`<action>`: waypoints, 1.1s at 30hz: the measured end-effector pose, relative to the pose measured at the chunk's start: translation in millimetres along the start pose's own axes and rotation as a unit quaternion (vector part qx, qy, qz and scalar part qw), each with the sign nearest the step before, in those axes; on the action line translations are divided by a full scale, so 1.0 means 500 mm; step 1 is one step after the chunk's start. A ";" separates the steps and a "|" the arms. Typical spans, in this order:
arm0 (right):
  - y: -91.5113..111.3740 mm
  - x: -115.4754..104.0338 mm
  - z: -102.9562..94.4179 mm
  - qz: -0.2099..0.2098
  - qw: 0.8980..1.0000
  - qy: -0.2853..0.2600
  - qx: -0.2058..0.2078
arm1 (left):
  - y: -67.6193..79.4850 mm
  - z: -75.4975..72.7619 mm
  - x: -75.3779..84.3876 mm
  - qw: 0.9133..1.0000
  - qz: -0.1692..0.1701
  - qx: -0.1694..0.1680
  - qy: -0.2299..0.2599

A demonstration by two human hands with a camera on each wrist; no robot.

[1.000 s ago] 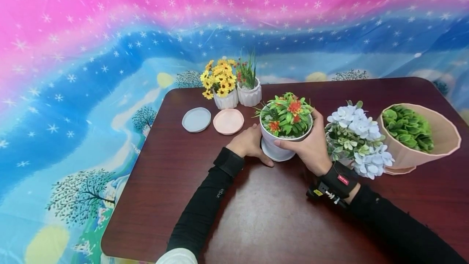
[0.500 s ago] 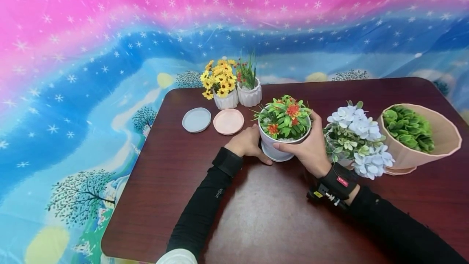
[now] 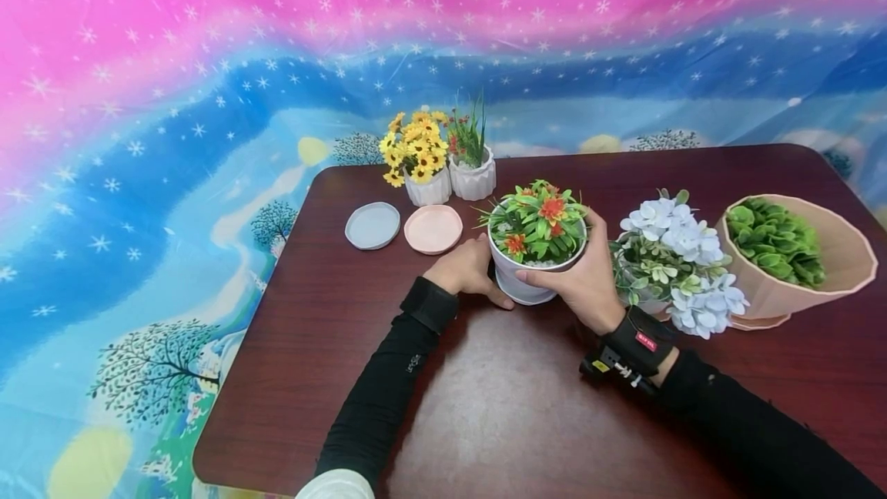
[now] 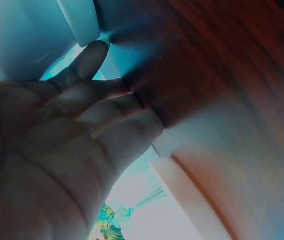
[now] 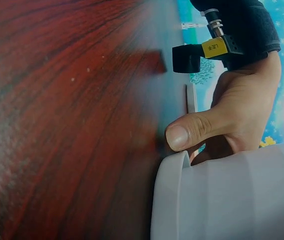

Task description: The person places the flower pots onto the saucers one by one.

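A white flower pot (image 3: 508,274) with green leaves and orange-red flowers stands upright in a round white saucer (image 5: 165,202) on the dark red-brown table. My right hand (image 3: 590,283) grips this pot near its rim, thumb on the front, fingers partly hidden around the far right side. Low at its left, my left hand (image 3: 467,268) holds the saucer's edge. The left thumb (image 5: 194,131) lies at the front of the rim. In the left wrist view the index finger (image 4: 89,60) touches the saucer and the other fingertips rest at the tabletop.
Left of the pot lie a pink saucer (image 3: 433,229) and a grey saucer (image 3: 373,226). Behind them stand yellow flowers (image 3: 416,146) and a grassy plant (image 3: 473,175) in white pots. To the right are pale blue flowers (image 3: 668,237) and a large peach pot (image 3: 769,291) with leaves.
Over the past second the flower pot, with my right hand on it, has shifted slightly left and settled squarely over its saucer. My left hand has hardly moved.
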State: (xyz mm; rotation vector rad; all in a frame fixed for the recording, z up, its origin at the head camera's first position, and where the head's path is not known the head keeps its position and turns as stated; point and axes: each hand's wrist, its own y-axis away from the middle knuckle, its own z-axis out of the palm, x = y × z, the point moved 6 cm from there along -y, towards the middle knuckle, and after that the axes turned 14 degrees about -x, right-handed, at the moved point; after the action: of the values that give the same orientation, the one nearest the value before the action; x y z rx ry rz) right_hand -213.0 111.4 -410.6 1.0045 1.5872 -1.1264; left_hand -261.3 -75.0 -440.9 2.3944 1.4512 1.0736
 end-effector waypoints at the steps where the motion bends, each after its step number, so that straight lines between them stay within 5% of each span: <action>1: 0.000 0.001 0.000 0.000 1.000 0.001 0.000 | 0.000 0.000 0.000 1.000 0.001 0.002 0.000; 20: 0.010 0.009 -0.003 -0.007 0.999 0.020 -0.028 | 0.000 -0.005 0.004 0.998 0.058 0.021 0.003; 29: 0.020 0.010 -0.012 -0.013 0.999 0.011 -0.035 | -0.073 0.022 -0.060 0.995 0.092 0.032 0.005; 33: 0.023 0.012 -0.014 -0.013 0.999 0.004 -0.038 | -0.067 0.022 -0.057 0.996 0.081 0.026 0.010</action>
State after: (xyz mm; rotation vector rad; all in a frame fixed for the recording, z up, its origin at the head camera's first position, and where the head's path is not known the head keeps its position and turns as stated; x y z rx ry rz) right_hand -205.1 121.4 -417.5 0.9415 1.6407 -1.0716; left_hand -286.2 -78.3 -478.2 2.5837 1.3248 1.1102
